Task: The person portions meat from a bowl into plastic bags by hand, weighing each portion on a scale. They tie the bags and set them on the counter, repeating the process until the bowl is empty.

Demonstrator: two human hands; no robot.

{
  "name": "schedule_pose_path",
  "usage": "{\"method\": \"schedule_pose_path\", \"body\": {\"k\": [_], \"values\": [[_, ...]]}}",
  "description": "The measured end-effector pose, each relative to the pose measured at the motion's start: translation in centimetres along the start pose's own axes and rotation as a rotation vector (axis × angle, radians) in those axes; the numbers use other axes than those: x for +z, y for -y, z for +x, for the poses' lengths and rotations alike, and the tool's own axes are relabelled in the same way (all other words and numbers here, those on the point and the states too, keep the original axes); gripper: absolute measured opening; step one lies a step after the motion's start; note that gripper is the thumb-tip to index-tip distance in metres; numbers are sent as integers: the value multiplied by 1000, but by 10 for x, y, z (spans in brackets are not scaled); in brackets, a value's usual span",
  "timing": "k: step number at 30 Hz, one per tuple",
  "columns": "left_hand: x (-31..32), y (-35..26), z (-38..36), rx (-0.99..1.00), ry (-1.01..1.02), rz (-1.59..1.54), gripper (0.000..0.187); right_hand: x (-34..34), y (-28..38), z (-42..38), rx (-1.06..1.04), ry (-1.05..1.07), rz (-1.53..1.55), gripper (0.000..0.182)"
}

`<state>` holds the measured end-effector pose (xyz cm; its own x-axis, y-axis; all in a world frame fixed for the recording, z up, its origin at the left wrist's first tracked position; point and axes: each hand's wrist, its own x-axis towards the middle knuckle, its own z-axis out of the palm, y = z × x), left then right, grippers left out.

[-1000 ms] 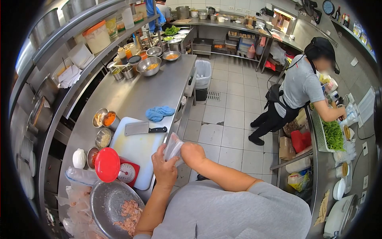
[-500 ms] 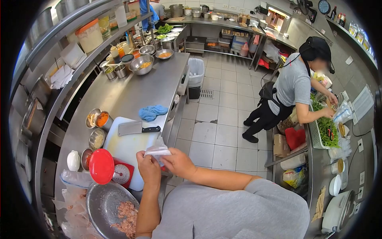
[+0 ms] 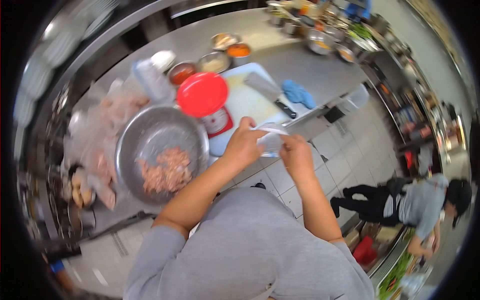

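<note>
A small clear plastic bag (image 3: pixel 271 142) is stretched between my two hands, in front of the steel table's edge. My left hand (image 3: pixel 243 143) pinches one side of its rim, and my right hand (image 3: pixel 297 154) grips the other. Left of them a steel bowl (image 3: pixel 131 145) holds chopped raw meat (image 3: pixel 167 170). Close behind my left hand stands a red kitchen scale (image 3: pixel 218 122) with a round red pan (image 3: pixel 202 94). A cleaver (image 3: pixel 263 86) with a black handle lies on the white cutting board (image 3: pixel 235 102).
Plastic bags of meat (image 3: pixel 102 117) lie left of the bowl. Small bowls, one with orange pieces (image 3: pixel 239 50), stand behind the board. A blue cloth (image 3: pixel 298 94) rests at its right end. At lower right a co-worker (image 3: pixel 422 202) bends over a basket of greens (image 3: pixel 395 275).
My view has swung left and down, bringing the meat bowl fully into sight. The bag's mouth is now spread wider between my hands, which have moved apart.
</note>
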<state>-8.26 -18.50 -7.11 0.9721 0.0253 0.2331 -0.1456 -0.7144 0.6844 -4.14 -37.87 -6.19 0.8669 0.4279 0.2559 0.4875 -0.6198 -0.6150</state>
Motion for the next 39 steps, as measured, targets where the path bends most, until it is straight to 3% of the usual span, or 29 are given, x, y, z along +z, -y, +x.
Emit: {"method": "schedule_pose_path", "body": {"k": [1,3,6,8,10,12,14,16,17,19,21,24,25,26,28,29,31,32,33,35,36,38,39], "values": [[-16,4,-8,-49,-26,10,36,0,8,2,-30,45,17,36],[-54,2,-22,79,3,-218,29,-4,23,7,-6,-5,-6,35],[-131,24,-50,-61,-57,-82,24,-8,44,12,62,39,49,31],[-166,87,-73,-211,-96,42,24,5,52,11,6,44,176,27],[-185,190,-100,-607,-66,99,30,25,63,12,-37,31,295,22],[-187,283,-123,-950,87,461,42,60,77,13,-331,-15,347,12],[-150,319,-138,-967,27,468,50,107,100,11,-348,45,486,9],[-96,282,-133,-617,-291,378,51,145,108,10,-520,217,520,15],[-86,257,-121,-498,-70,352,43,163,106,11,-528,225,524,15],[-66,224,-128,-441,223,183,37,191,105,5,-703,182,348,23],[-73,196,-154,-430,393,149,34,193,105,5,-712,156,329,26],[-124,168,-172,-342,684,404,35,192,107,7,-697,117,302,28],[-142,169,-175,-243,888,620,35,195,106,6,-678,108,315,30],[-159,174,-178,-252,889,624,35,197,105,6,-658,96,329,31],[-191,188,-180,-570,830,330,38,200,106,7,-684,86,338,34],[-204,199,-177,-581,830,332,38,201,106,7,-705,72,336,37],[-217,221,-180,-650,687,503,64,203,105,8,-703,90,333,38],[-205,231,-196,-666,679,498,64,203,107,8,-702,103,319,40],[-185,245,-217,-538,426,629,75,203,110,7,-699,78,338,39],[-164,222,-219,-521,245,706,90,204,117,7,-719,65,329,39],[-157,208,-208,-525,242,706,90,204,118,7,-723,45,315,39],[-148,193,-194,-796,493,466,88,205,121,9,-711,41,315,39],[-142,200,-194,-802,490,467,88,206,122,11,-700,35,313,39]]}}
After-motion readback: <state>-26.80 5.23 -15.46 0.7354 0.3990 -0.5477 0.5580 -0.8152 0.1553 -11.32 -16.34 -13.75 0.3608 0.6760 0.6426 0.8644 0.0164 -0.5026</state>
